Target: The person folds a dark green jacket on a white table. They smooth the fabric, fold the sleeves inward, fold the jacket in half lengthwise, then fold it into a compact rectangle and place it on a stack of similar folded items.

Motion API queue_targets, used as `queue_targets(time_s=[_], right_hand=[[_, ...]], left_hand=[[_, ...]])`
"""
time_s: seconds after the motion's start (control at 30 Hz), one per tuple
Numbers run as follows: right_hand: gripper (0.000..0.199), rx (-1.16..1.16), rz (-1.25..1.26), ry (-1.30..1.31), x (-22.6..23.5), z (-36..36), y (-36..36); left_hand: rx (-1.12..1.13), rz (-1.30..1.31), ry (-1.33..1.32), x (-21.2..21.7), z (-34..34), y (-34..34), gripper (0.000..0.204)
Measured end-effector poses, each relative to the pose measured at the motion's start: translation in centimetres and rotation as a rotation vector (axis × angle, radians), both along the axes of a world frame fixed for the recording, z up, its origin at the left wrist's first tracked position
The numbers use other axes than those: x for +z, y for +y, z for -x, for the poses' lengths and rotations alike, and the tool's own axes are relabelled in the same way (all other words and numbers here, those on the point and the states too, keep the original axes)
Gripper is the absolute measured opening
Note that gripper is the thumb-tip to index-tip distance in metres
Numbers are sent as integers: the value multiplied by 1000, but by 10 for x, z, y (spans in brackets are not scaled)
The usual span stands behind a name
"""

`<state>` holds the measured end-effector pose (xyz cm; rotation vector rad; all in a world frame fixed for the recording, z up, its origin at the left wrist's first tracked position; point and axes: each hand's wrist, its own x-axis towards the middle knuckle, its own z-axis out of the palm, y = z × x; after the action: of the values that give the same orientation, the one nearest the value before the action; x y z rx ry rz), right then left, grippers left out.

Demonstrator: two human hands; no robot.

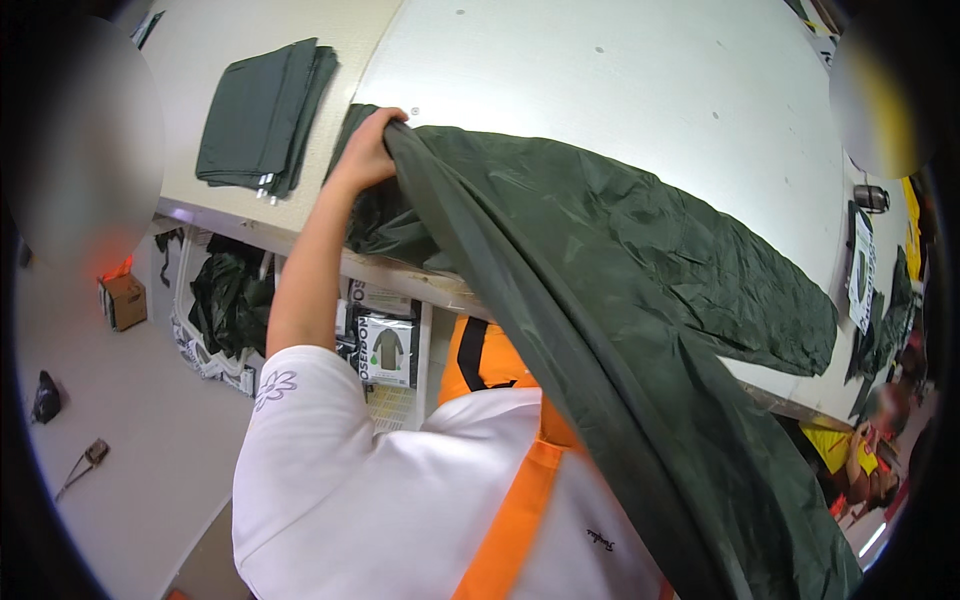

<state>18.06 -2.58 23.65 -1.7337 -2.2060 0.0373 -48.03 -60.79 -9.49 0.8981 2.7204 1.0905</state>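
Note:
A dark green raincoat [600,250] of thin, shiny fabric stretches across the table's near edge, with one long sleeve [770,290] reaching to the right. Its long lower part hangs toward me and covers my right side. At the raincoat's upper left end, my left hand [372,150] is closed on the gathered edge, fingers wrapped over the cloth. A loose fold [385,220] droops over the table edge beneath my left wrist. My right hand does not show; the cloth covers the area where that arm would be.
A stack of folded dark green pieces [265,120] lies left on the white table [540,60]. Below are a shelf with packaged garments [388,348] and crumpled dark fabric [230,300]. A cardboard box [122,302] stands on the floor. A dark bottle [871,198] and other people are at right.

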Motion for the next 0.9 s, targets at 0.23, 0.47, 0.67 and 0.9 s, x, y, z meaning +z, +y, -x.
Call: queue_targets(time_s=[0.23,0.47,0.67,0.9], right_hand=[[38,92,37,-90,52,93,29],[46,800,-99,-249,-147,202,181],[53,455,232,-19,-349,274,204],[52,446,270,-25,-397,306,160]], left_hand=[[-74,-148,-148,-13,7,-53,37],[17,610,167,28,4,-12,56],[97,395,223,76,-144,155,68],[179,625,163,-29,-155,166,97]])
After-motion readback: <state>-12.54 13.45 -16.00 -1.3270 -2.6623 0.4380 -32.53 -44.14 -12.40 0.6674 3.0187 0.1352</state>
